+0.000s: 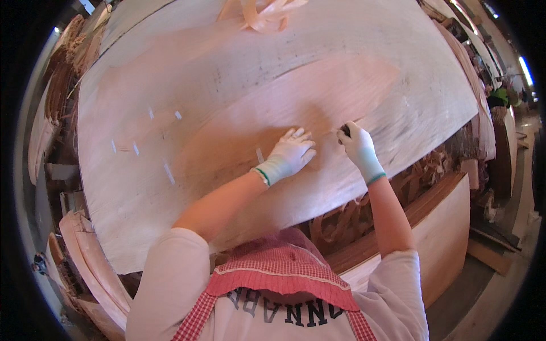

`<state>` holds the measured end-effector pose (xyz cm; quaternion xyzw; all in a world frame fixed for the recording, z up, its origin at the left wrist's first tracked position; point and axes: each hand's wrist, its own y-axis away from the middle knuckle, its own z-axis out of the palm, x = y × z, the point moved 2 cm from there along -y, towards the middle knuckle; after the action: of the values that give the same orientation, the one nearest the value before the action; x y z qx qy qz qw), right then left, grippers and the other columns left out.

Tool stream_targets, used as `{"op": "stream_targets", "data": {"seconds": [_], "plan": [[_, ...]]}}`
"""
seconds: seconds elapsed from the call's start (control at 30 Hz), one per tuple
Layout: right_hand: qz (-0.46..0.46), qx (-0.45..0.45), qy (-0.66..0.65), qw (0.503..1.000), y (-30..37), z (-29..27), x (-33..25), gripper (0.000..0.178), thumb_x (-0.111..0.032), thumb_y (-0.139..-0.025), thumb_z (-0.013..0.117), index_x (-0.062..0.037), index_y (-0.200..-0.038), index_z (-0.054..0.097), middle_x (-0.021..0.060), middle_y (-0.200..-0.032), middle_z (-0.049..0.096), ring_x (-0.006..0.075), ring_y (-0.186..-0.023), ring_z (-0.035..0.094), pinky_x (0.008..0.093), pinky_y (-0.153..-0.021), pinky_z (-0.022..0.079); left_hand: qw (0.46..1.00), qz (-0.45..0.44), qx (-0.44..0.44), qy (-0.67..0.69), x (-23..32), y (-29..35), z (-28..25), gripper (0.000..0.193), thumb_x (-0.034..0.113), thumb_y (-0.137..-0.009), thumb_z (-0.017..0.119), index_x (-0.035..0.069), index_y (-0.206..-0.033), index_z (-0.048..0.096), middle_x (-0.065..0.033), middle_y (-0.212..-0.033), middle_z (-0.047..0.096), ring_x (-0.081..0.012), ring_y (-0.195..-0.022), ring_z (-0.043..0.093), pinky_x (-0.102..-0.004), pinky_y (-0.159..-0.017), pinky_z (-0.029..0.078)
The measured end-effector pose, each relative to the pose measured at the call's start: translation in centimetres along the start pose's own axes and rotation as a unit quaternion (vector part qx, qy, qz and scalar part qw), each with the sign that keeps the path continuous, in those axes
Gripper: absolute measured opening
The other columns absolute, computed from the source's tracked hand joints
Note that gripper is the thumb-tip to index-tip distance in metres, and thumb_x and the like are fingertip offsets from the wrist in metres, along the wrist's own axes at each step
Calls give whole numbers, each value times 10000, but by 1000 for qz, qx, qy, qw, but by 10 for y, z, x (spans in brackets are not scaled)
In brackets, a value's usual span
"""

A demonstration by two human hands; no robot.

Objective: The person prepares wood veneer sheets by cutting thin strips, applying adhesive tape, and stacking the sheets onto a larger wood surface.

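Observation:
A large pale wood veneer sheet spreads in front of me, with a pinkish, leaf-shaped patch of veneer across its middle. My left hand, in a white glove with a green cuff, presses down on the patch's lower part, fingers stretched and slightly apart. To its right, my right hand, gloved the same way, is closed around a small dark tool near the patch's lower right edge. The fingers hide most of that tool, so I cannot make out its kind.
Curled veneer strips lie at the sheet's far edge. Several short whitish tape pieces dot its left side. Below the right edge are a stack of veneer sheets and tangled offcuts. More veneer bundles line the left.

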<state>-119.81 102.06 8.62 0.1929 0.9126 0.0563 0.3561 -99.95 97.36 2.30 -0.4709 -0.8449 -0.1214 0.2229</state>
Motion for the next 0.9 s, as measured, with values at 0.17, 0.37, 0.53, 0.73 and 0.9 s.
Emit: {"op": "stream_targets", "data": {"seconds": [0.17,0.37,0.53,0.73,0.9], "plan": [[-32,23,-99,994,12,25,-35,178,-184,-900,591,-52,-1019,601,198,-820,667,348,-779,678,418,-677,526,674,-167,69,716,17,-11,-50,191,96,-910,615,5,-1078,609,-81,-1077,625,-131,-980,606,-304,-872,529],[86,-33,-270,958,-23,60,-47,169,-163,-904,621,5,-900,605,66,-702,640,87,-555,558,254,-497,449,860,-237,226,391,-72,-43,-47,88,72,-878,616,-2,-924,626,-66,-826,671,-113,-734,630,-263,-623,513],[127,2,-328,936,-91,58,-30,213,-196,-906,617,14,-871,616,43,-726,640,97,-564,564,242,-491,434,935,-153,316,54,-120,-142,-85,118,161,-808,658,77,-885,626,-105,-957,661,-300,-898,617,-417,-814,477],[200,-24,-374,905,-111,64,-24,209,-224,-891,646,-18,-893,610,36,-705,637,103,-531,569,231,-434,392,909,-207,348,-99,-141,-171,-67,239,243,-786,664,103,-977,632,-80,-1193,599,-282,-1138,520,-462,-975,390],[-36,20,1,999,-151,37,3,207,-226,-840,647,-26,-875,608,178,-728,637,346,-688,624,444,-626,498,932,-196,287,-102,-121,-152,-57,396,242,-778,681,110,-1145,612,-88,-1315,544,-304,-1286,423,-463,-1092,287]]}}
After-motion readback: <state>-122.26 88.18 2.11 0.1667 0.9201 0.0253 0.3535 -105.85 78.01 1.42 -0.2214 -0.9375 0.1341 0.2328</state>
